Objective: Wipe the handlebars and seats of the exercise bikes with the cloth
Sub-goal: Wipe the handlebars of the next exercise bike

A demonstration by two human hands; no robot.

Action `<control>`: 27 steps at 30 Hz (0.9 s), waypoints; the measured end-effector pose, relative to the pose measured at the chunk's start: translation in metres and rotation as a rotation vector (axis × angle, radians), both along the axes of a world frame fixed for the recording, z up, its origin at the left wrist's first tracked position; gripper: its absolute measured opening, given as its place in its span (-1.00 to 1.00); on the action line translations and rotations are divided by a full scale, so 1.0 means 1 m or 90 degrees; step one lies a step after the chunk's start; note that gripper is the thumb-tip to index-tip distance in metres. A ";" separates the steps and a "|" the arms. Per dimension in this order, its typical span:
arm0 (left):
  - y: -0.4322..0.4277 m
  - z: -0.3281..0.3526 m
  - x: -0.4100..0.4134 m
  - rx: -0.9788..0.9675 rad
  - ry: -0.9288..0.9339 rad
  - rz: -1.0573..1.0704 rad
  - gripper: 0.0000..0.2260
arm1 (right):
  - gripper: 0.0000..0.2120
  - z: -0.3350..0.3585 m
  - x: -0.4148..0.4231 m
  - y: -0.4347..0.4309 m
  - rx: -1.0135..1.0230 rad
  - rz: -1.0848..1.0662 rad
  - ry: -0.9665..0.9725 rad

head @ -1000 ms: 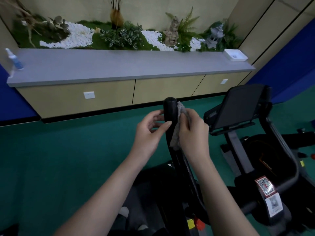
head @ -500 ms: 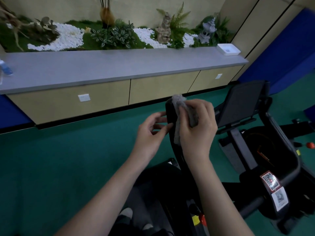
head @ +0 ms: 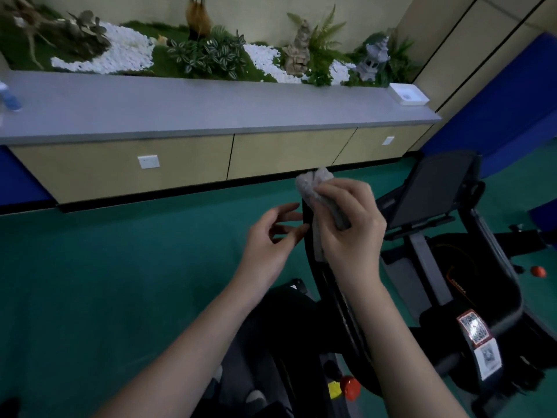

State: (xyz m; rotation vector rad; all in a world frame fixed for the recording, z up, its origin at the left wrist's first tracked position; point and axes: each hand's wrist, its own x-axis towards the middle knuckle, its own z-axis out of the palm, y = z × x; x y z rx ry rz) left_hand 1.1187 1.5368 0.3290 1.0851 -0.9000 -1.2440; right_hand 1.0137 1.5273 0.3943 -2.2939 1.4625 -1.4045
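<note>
Grip check: my right hand (head: 352, 233) clamps the crumpled grey cloth (head: 313, 180) round the tip of the black handlebar (head: 307, 219); my left hand (head: 268, 245), fingers spread, likely steadies it.

grey counter (head: 211, 110); white tray (head: 409, 94) on its right end; blue bottle (head: 10, 99), maybe spray, far left

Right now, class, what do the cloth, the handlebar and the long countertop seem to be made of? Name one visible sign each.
Cloth: soft grey fabric, matt; it bunches in the right hand.
Handlebar: black, matt, perhaps rubber or foam grip; no glint.
Countertop: smooth grey, probably laminate or stone; flat with a faint sheen.
</note>
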 end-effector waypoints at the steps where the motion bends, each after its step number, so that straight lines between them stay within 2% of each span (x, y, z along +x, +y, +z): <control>1: 0.003 -0.002 -0.001 0.004 0.003 0.004 -0.73 | -0.88 -0.003 -0.004 0.004 0.003 0.015 0.023; 8: 0.024 -0.005 -0.013 0.039 0.015 0.016 -0.79 | -0.90 0.014 -0.020 -0.010 -0.044 0.183 0.075; 16: 0.040 0.001 -0.030 0.056 0.040 0.078 -0.78 | -0.89 0.034 -0.030 -0.032 0.075 0.461 0.323; 20: 0.043 -0.003 -0.037 0.078 0.094 0.087 -0.76 | -0.89 0.051 -0.021 -0.047 0.034 0.486 0.379; 27: 0.039 -0.010 -0.048 0.110 0.184 0.141 -0.81 | -0.90 0.053 -0.010 -0.048 0.061 0.551 0.617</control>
